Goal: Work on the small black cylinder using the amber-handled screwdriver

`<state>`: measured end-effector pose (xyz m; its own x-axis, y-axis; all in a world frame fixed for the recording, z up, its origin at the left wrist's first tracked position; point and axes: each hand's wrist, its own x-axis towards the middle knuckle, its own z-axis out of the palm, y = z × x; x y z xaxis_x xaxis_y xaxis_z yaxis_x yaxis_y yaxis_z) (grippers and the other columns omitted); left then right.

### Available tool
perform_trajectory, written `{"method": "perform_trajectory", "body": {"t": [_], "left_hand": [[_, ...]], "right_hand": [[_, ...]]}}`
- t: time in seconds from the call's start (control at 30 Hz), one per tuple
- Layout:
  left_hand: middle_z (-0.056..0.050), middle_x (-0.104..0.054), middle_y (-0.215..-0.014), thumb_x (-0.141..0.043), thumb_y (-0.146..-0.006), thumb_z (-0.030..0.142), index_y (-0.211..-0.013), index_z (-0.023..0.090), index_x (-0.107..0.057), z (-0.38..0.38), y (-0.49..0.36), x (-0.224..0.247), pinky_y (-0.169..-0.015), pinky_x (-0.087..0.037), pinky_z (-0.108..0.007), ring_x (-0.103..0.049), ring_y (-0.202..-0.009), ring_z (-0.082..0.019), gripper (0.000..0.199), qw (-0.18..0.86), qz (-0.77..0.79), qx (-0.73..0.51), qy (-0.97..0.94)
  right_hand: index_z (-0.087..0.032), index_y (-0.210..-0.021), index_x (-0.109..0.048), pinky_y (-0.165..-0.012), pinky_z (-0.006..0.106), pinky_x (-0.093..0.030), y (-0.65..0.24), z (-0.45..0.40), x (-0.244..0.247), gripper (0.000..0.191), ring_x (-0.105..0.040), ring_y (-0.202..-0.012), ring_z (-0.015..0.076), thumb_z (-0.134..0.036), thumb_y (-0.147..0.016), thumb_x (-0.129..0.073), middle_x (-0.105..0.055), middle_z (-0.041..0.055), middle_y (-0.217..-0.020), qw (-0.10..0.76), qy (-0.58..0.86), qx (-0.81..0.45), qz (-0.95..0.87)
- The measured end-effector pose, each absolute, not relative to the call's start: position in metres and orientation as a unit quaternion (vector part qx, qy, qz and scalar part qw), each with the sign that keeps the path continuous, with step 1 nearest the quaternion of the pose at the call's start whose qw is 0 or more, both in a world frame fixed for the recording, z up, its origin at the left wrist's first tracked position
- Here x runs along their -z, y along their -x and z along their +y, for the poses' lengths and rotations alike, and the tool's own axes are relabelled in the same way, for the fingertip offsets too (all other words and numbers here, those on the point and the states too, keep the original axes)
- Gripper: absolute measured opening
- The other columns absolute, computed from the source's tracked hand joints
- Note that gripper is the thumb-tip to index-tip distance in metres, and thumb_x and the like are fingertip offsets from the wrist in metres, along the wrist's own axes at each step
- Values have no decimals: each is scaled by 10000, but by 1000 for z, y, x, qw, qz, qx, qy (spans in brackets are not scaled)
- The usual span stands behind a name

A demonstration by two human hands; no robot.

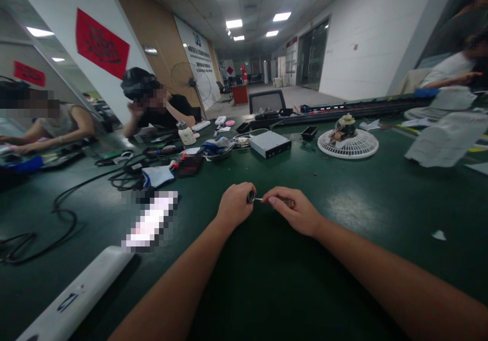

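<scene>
My left hand (235, 206) and my right hand (293, 210) hover close together above the dark green work table (366, 204), fingertips almost meeting. My left fingers pinch a small dark round part (251, 196). A thin metal shaft (258, 199) runs from that part towards my right hand, whose fingers hold a small brownish piece (285, 202). My fingers hide most of that piece, so I cannot tell exactly what it is. A black cable tangle (57, 219) lies to the left of my hands, and a white cloth (158, 175) lies nearer them.
Ahead stand a silver metal box (270, 144) and a white round fan guard (347, 144) with parts on it. A long white bar (76, 295) lies at front left. Co-workers (154, 110) (450, 71) sit across the table, with papers (446, 137) at right.
</scene>
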<state>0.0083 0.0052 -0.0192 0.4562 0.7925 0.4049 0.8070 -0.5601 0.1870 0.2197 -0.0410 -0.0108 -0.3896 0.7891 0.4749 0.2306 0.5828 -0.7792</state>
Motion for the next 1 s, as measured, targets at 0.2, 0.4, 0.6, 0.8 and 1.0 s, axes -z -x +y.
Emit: {"method": "perform_trajectory", "body": {"t": [0.2,0.4,0.6,0.8,1.0], "left_hand": [[-5,-698,-849,-562,-779,68,-849,222,-612,7,-7,20,-723,-408,-325,-616,-792,-199,177,20,-476,228,849],[-4,-693,-827,-583,-777,89,-831,227,-620,5,-9,20,-714,-405,-326,-617,-776,-202,152,21,-472,213,855],[-6,-710,-849,-577,-782,86,-851,228,-632,6,-8,20,-715,-415,-328,-627,-787,-207,166,21,-481,212,850],[-2,-710,-835,-598,-790,97,-822,226,-624,4,-9,19,-730,-420,-328,-633,-780,-202,136,8,-484,209,850],[-17,-714,-862,-621,-814,138,-842,222,-629,3,-11,16,-747,-432,-327,-642,-812,-209,89,3,-481,209,852]], "right_hand": [[-195,-1069,-736,-910,362,-499,-217,-39,11,210,-667,-1003,205,-237,-991,-545,-715,82,-1078,451,336,-282,-777],[-206,-1028,-756,-818,348,-525,-219,-41,11,242,-687,-932,206,-309,-1002,-539,-747,67,-1005,441,343,-343,-755],[-222,-1056,-747,-824,353,-524,-218,-36,18,211,-681,-975,216,-347,-968,-603,-750,66,-1069,462,348,-375,-724],[-209,-1012,-760,-689,316,-484,-218,-41,10,255,-636,-750,175,-363,-996,-557,-731,57,-930,397,384,-292,-781],[-198,-1060,-731,-713,297,-481,-217,-43,11,212,-632,-796,167,-318,-993,-570,-710,53,-958,419,346,-298,-785]]}}
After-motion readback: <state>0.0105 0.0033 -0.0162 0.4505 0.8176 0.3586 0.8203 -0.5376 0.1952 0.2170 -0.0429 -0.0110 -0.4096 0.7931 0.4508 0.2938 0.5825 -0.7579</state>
